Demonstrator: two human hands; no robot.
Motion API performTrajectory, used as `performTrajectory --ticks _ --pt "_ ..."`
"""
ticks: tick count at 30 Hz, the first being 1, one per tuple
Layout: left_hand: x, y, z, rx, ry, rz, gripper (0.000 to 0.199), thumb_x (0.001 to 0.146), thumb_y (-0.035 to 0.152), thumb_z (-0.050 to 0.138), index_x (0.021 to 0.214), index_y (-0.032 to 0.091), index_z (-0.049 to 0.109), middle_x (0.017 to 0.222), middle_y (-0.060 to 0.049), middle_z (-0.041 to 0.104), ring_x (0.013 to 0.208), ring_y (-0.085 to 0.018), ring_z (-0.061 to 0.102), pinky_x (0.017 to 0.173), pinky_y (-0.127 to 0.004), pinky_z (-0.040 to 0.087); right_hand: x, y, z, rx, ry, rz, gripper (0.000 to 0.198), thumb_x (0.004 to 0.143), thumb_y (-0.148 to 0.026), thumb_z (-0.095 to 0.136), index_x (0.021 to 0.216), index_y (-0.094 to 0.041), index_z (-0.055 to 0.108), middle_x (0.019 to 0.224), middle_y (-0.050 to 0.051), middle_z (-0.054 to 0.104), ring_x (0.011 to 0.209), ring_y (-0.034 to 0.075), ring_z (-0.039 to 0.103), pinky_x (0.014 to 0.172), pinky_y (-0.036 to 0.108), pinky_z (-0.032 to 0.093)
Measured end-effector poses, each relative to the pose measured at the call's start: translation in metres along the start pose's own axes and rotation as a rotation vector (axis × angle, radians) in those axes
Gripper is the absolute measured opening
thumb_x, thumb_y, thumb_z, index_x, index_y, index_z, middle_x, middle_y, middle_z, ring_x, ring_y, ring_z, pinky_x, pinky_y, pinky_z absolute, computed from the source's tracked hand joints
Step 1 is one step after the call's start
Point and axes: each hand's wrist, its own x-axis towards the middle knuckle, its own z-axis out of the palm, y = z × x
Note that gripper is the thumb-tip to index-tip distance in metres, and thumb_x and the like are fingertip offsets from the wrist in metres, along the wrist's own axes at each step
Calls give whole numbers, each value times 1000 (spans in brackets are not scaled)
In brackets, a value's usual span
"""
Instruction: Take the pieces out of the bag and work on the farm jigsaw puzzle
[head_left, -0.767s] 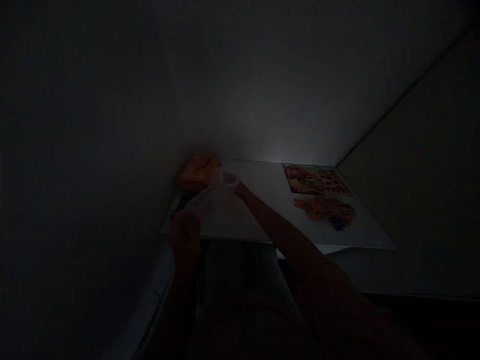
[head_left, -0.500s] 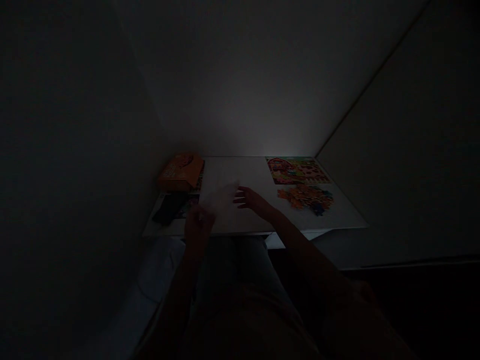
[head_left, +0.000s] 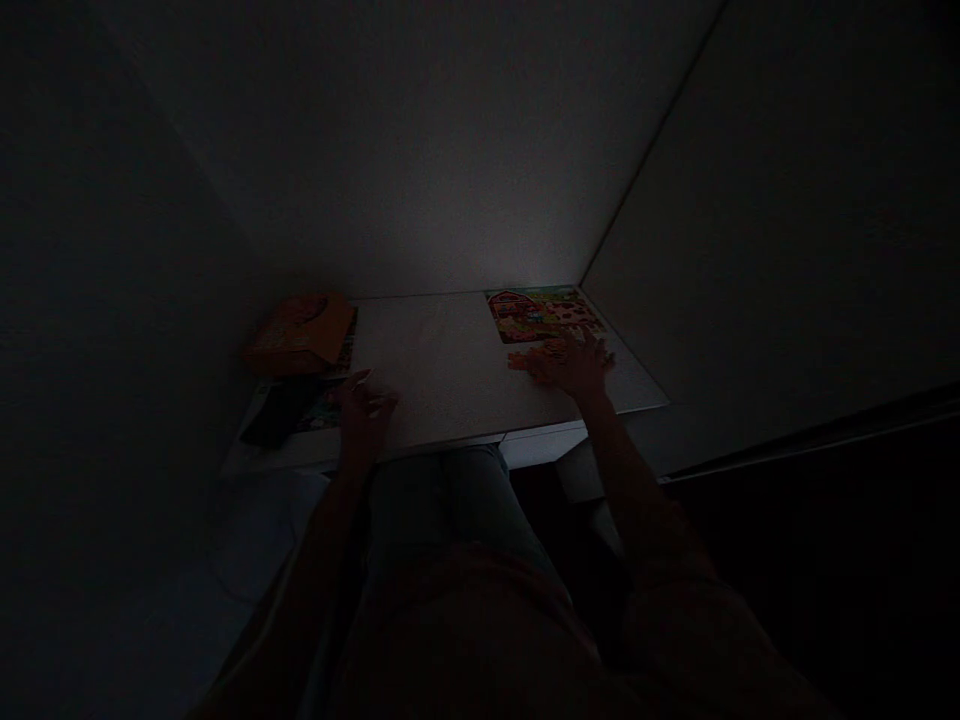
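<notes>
My right hand [head_left: 576,366] has swung away from the middle of the white table [head_left: 442,370] and now lies spread, fingers fanned wide, on the heap of loose puzzle pieces [head_left: 534,358] just below the farm picture [head_left: 541,313] at the far right; it presses on the pile rather than pinching — whether a single piece is caught under the palm I cannot tell; too dark. My left hand [head_left: 363,408] sits near the front-left edge, fingers curled around something thin and pale — perhaps the clear bag seen a moment ago, though I cannot make it out; the orange box [head_left: 300,332] stands beyond it, well apart. I judge the work has shifted from bag to pieces.
</notes>
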Motion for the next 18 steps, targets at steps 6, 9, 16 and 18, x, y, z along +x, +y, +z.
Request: performTrajectory --ticks 6,9,16,18 --pt "9 -16 -14 7 76 -67 59 84 38 88 131 31 54 153 -17 64 142 -37 69 120 -65 60 -12 41 22 -250 -90 -53 104 86 -72 88 174 -26 60 192 24 31 179 56 11 139 81 11" --pt "9 -17 -14 21 68 -55 55 83 40 87 127 30 57 148 -17 67 138 -38 71 118 -66 61 -26 24 46 -265 -134 -154 95 89 -71 83 173 -31 60 190 19 38 178 54 19 140 80 14" --pt "5 -17 -16 74 79 -78 53 89 46 85 135 33 62 140 -17 70 131 -38 73 116 -68 62 -49 -38 99 -183 -248 -351 99 90 -83 77 175 -36 57 188 14 42 177 57 20 142 79 14" --pt "4 -18 -17 84 84 -76 55 90 45 82 139 33 62 140 -16 70 129 -36 73 116 -65 63 -50 -57 117 -173 -281 -401 101 94 -83 73 179 -34 51 190 14 40 178 55 19 142 79 11"
